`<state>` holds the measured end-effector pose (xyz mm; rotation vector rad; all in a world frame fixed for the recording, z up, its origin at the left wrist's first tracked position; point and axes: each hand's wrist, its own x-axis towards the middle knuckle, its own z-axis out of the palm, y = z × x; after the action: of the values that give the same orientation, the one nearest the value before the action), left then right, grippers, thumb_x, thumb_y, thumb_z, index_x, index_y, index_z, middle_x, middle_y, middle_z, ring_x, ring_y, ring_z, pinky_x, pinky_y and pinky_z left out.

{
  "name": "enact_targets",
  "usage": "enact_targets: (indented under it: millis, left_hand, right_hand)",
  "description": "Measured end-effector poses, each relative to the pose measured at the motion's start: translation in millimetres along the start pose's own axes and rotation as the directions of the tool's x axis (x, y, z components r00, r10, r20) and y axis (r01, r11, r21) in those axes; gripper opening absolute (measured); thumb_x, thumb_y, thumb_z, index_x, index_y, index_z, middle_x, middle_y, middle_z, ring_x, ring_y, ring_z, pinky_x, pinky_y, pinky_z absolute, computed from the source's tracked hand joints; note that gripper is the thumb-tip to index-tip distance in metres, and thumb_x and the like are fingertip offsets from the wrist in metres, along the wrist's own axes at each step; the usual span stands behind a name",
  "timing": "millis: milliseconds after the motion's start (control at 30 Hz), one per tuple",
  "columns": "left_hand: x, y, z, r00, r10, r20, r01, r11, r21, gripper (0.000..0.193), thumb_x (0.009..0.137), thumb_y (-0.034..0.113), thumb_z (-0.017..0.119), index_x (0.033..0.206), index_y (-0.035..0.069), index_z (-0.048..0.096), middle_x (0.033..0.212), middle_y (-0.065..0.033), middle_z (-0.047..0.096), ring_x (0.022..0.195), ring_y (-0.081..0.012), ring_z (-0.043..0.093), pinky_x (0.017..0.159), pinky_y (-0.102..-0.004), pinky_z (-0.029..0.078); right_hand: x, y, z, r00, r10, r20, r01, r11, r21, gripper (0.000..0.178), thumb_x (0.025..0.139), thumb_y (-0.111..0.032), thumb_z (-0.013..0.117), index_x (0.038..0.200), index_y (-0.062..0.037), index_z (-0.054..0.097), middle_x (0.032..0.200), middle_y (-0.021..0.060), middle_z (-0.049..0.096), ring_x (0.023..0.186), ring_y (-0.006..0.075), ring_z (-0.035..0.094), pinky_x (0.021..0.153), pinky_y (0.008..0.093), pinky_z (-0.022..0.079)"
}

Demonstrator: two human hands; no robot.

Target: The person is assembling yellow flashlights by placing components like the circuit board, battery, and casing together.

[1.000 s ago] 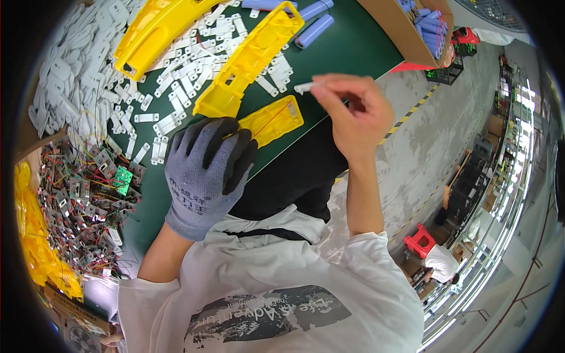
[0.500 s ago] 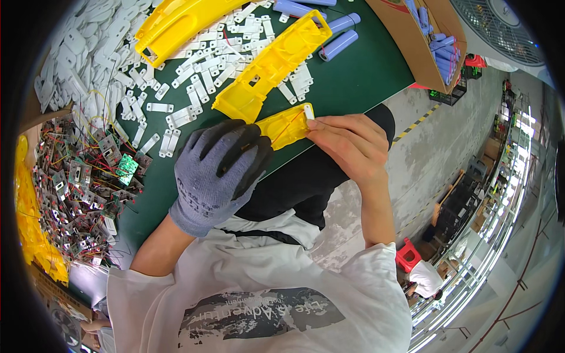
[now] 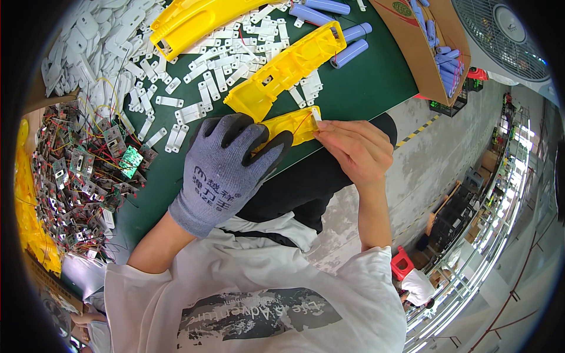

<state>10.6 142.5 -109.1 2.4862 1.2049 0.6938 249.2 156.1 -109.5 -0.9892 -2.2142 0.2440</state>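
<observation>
A yellow plastic shell (image 3: pixel 299 125) with an open, hollow side lies across the table's near edge, a thin red wire inside it. My left hand (image 3: pixel 226 167), in a grey-blue knit glove with dark fingertips, grips the shell's left end, and the fingers cover that end. At the shell's right end, my bare right hand (image 3: pixel 359 153) pinches a small white plastic piece (image 3: pixel 316 114) against the rim. Just beyond lies a longer yellow shell (image 3: pixel 276 76), its hollow side up, on the green table (image 3: pixel 371 79). Its near end almost meets the held one.
Small white brackets (image 3: pixel 206 88) and larger white covers (image 3: pixel 88 35) are heaped at the far left. Wired circuit boards (image 3: pixel 82 176) pile up on the left. Purple cylindrical cells (image 3: pixel 350 53) lie at the back beside a cardboard box (image 3: pixel 406 41) of more cells. A fan (image 3: pixel 506 35) stands far right.
My left hand has turned, so more of the glove's back shows and its thumb side lies along the shell. My right hand keeps its pinch at the shell's end. The whole view has shifted slightly.
</observation>
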Motion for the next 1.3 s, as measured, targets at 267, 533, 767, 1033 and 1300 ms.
enact_targets:
  millis: [267,533,767,1033,1300]
  left_hand:
    - [-3.1,-3.2,2.8,0.997,0.061,-0.056,-0.064,0.996,-0.060,0.033,0.070,0.012,0.070,0.102,0.017,0.069,0.096,-0.0016,0.055,0.096,-0.0229,0.055,0.075,-0.0377,0.048]
    - [-1.9,-6.8,2.0,0.995,0.093,-0.037,-0.096,0.991,-0.099,0.035,0.068,0.009,0.071,0.103,0.011,0.068,0.098,-0.0049,0.055,0.093,-0.0243,0.056,0.076,-0.0383,0.049]
    - [0.3,-2.8,-3.5,0.999,-0.031,-0.043,0.026,0.992,-0.123,0.034,0.069,0.012,0.073,0.102,0.010,0.067,0.102,-0.0066,0.058,0.100,-0.0262,0.057,0.078,-0.0369,0.051]
    - [-3.6,-4.1,-1.1,0.996,-0.060,-0.061,0.051,0.990,-0.128,0.030,0.071,0.015,0.074,0.100,0.010,0.065,0.108,-0.0055,0.060,0.098,-0.0259,0.060,0.080,-0.0355,0.052]
    - [-3.3,-5.0,-1.6,0.998,-0.035,-0.056,0.028,0.992,-0.125,0.029,0.072,0.015,0.073,0.100,0.009,0.064,0.107,-0.0063,0.061,0.099,-0.0258,0.060,0.082,-0.0357,0.052]
  right_hand:
    - [-3.2,-0.1,0.3,0.999,0.029,-0.026,-0.028,0.999,0.017,0.020,0.066,-0.001,0.080,0.078,-0.0033,0.064,0.081,0.0102,0.071,0.073,0.0201,0.070,0.061,0.0263,0.054]
    - [-5.4,2.7,-1.6,0.996,-0.060,0.064,0.067,0.992,-0.106,0.015,0.072,-0.011,0.071,0.086,-0.0077,0.067,0.085,0.0025,0.071,0.078,0.0161,0.069,0.064,0.0252,0.051]
    - [2.4,-13.0,-13.8,0.967,-0.009,0.256,0.061,0.979,-0.193,0.020,0.072,-0.013,0.075,0.090,-0.0082,0.067,0.093,0.0018,0.071,0.082,0.0155,0.069,0.065,0.0256,0.052]
    - [-13.1,-7.7,3.3,0.990,-0.086,0.108,0.117,0.942,-0.315,0.023,0.072,-0.010,0.076,0.094,-0.0083,0.068,0.097,0.0010,0.071,0.087,0.0175,0.068,0.065,0.0249,0.052]
    - [-5.3,3.4,-3.5,0.978,-0.078,0.194,0.116,0.974,-0.195,0.038,0.070,-0.011,0.079,0.104,-0.0088,0.064,0.102,0.0019,0.069,0.094,0.0189,0.066,0.065,0.0260,0.052]
